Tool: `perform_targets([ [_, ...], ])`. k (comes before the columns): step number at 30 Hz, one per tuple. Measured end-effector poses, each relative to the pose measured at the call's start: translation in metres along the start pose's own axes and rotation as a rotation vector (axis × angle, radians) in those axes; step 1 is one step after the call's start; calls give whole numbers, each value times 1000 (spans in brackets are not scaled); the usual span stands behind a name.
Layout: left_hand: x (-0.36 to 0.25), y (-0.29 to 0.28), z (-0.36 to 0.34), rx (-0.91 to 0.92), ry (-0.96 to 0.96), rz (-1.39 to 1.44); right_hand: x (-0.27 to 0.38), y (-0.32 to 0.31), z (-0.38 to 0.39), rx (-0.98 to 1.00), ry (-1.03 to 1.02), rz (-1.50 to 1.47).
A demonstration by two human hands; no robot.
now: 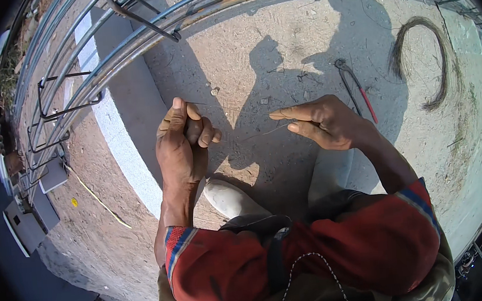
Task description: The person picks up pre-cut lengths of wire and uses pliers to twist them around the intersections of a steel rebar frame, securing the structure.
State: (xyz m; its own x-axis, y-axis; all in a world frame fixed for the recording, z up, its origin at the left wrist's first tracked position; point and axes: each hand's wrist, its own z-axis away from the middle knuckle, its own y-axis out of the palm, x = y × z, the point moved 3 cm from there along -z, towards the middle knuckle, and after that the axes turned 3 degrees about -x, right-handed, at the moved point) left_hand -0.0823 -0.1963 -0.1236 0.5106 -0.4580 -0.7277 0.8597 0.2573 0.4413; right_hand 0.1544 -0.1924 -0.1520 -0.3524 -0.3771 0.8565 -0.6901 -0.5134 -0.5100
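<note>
My left hand [183,141] is closed, with the thumb pressed on the curled fingers around a thin piece of tie wire [262,134]. The wire is hard to follow; one strand shows beside the left thumb and another stretches toward my right hand [326,124]. On that right hand the fingers are stretched out straight, the thumb lies a small gap below them, and the strand reaches the thumb tip. A pair of pincers [367,99] with one red handle lies on the ground beyond the right hand.
A bent bundle of tie wire [445,55] lies at the right. Long steel bars with square stirrups [70,96] curve across the far side and left, above a pale block [121,121]. My shoes [231,198] stand below my hands. A yellowish cord [99,200] lies at the left.
</note>
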Motion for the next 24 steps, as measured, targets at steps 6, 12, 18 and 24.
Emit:
perform_targets([
  [6, 2, -27, -6, -299, 384, 391, -16, -2, -5, 381, 405, -225],
  [12, -9, -43, -5, -430, 733, 34, -30, 46, 13, 545, 442, -746],
  [18, -48, -64, 1, -444, 933, -307, -21, 48, 4, 687, 470, -759],
  [24, -54, -62, 1, -615, 1075, -992, -25, 60, 17, 762, 587, -835],
])
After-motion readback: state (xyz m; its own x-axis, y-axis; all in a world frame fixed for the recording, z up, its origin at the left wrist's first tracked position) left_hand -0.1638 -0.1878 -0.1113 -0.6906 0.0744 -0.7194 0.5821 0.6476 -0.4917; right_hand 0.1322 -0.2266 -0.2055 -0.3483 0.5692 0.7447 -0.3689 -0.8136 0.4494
